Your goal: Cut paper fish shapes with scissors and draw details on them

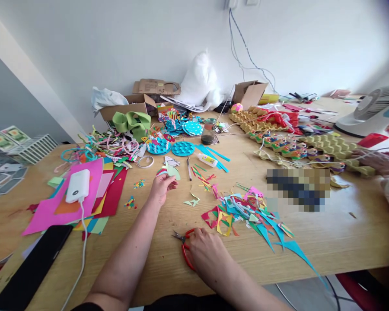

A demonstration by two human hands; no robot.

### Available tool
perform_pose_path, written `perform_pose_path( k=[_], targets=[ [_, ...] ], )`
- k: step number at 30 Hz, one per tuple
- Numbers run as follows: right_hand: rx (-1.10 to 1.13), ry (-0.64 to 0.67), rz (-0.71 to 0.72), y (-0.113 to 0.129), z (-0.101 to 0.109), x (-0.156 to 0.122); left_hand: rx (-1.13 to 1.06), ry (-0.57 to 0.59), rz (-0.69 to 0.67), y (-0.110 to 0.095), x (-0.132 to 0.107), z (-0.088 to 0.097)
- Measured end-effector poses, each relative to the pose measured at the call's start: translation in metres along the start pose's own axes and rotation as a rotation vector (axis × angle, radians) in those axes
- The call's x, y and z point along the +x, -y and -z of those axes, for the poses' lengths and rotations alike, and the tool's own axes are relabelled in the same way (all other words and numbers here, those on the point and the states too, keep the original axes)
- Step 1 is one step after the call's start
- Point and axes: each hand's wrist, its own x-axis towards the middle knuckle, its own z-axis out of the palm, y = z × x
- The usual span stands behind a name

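Note:
My left hand pinches a light green paper cutout between thumb and fingers, raised a little over the table. A white paper shape with drawn lines lies just beyond it. My right hand is wrapped around red-handled scissors low over the near part of the table. The scissors' short blades point left and look slightly apart, touching no paper. Between and beyond my hands lie green paper offcuts, a pen and a glue bottle.
Colourful paper scraps are heaped right of centre. Coloured sheets and a white power bank lie left, near a black phone. Blue discs and a glass jar stand behind. Another person's hand is by egg trays.

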Motion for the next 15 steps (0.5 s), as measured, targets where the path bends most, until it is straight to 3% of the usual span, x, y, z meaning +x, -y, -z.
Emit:
perform_pose_path(
  k=[3, 7, 11, 15],
  targets=[
    [0.032, -0.078, 0.078, -0.008, 0.005, 0.012, 0.001, -0.006, -0.006, 0.003, -0.001, -0.002],
    [0.060, -0.370, 0.087, -0.033, 0.004, 0.051, 0.005, -0.024, -0.034, 0.005, -0.003, -0.005],
    [0.060, -0.321, 0.121, -0.062, -0.013, 0.072, 0.024, -0.032, -0.059, 0.007, -0.002, -0.004],
    [0.029, -0.348, 0.005, -0.092, -0.030, 0.042, 0.033, -0.051, -0.079, 0.012, 0.002, -0.001]
  ],
)
